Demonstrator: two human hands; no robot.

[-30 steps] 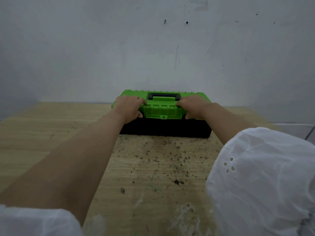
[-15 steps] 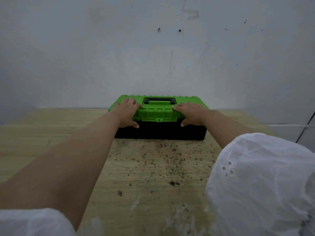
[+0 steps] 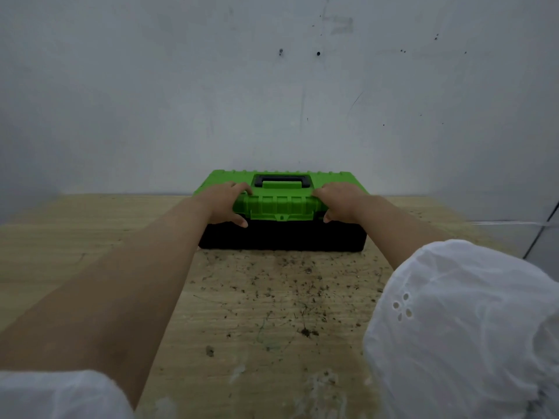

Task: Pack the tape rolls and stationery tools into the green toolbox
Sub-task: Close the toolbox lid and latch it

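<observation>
Between our white sleeves (image 3: 469, 328) lies the speckled wooden table (image 3: 90, 237). Farther out, our left hand (image 3: 225, 204) and right hand (image 3: 338, 204) grip the closed green toolbox (image 3: 278, 237) by its lid, fingers on top and thumbs under its front edge, flanking the centre latch (image 3: 281, 217). Its long axis runs left to right along the wall (image 3: 272, 86), and both hands are equally near.
</observation>
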